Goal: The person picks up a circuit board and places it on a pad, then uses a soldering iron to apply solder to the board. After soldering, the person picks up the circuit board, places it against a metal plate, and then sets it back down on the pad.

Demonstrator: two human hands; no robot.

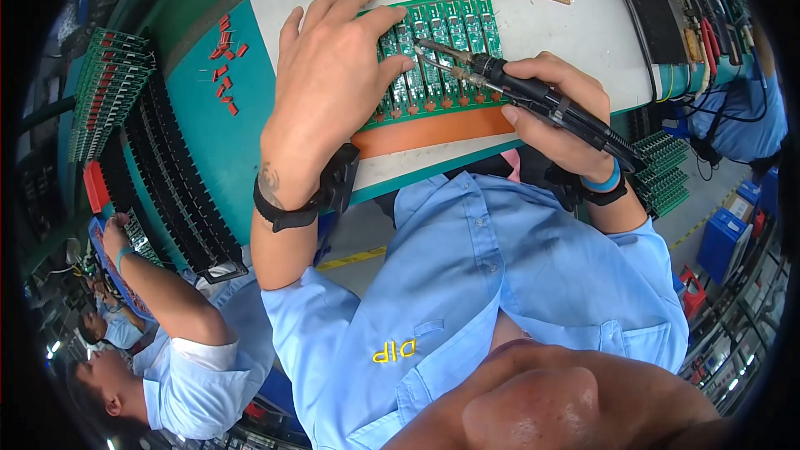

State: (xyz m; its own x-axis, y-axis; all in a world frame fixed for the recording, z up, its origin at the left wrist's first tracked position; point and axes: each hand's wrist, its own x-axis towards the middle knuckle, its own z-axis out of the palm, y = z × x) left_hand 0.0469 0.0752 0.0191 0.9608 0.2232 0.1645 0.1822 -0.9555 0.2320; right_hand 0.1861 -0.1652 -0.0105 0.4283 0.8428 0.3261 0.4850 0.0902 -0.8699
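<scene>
Circuit-board panel point(456, 27) lies on the counter point(196, 121) between both hands: left hand point(325, 62) spread loosely over its left side, right hand point(587, 100) gripping a black soldering tool point(527, 87) at its right.

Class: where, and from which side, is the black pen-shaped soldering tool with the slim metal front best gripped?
Probably by its thick black handle, from the person's right, where the right hand holds it: the tool slants, handle toward lower right, slim metal front pointing left over the green rectangular circuit-board panel.
</scene>
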